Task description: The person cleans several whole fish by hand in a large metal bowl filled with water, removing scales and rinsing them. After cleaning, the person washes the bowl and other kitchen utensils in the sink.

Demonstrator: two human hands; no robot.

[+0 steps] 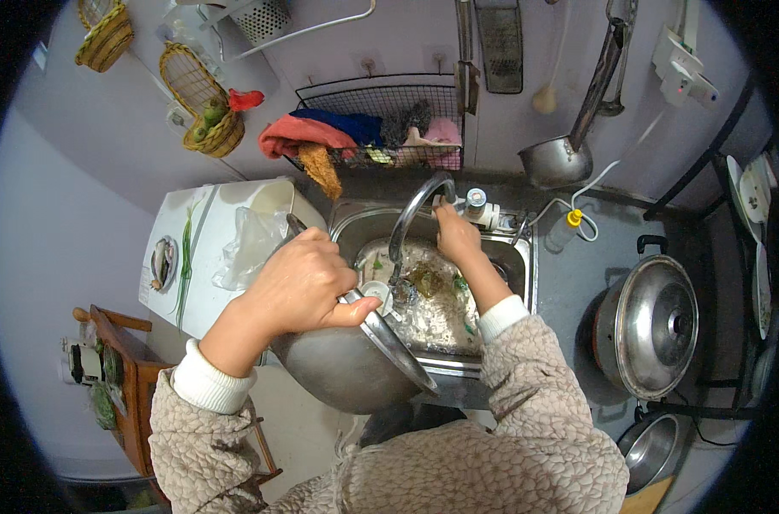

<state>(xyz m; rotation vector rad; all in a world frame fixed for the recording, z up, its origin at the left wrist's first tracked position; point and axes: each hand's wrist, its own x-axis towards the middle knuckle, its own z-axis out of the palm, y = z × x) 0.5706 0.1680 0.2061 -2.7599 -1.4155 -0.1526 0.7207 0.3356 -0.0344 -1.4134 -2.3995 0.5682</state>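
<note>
My left hand grips the rim of a large metal basin, which is tilted on its side at the sink's near left edge. The basin's inside is mostly hidden from view. Across the stainless steel sink, my right hand is at the base of the curved faucet, its fingertips partly hidden. Below the spout, water and scraps of green and brown matter lie on the sink's bottom. A small white dish is inside the sink, near the basin's rim.
A lidded steel pot and a bottle with a yellow cap stand right of the sink. On the left, a white surface bears a plastic bag, green onions and a small dish. A saucepan hangs on the wall.
</note>
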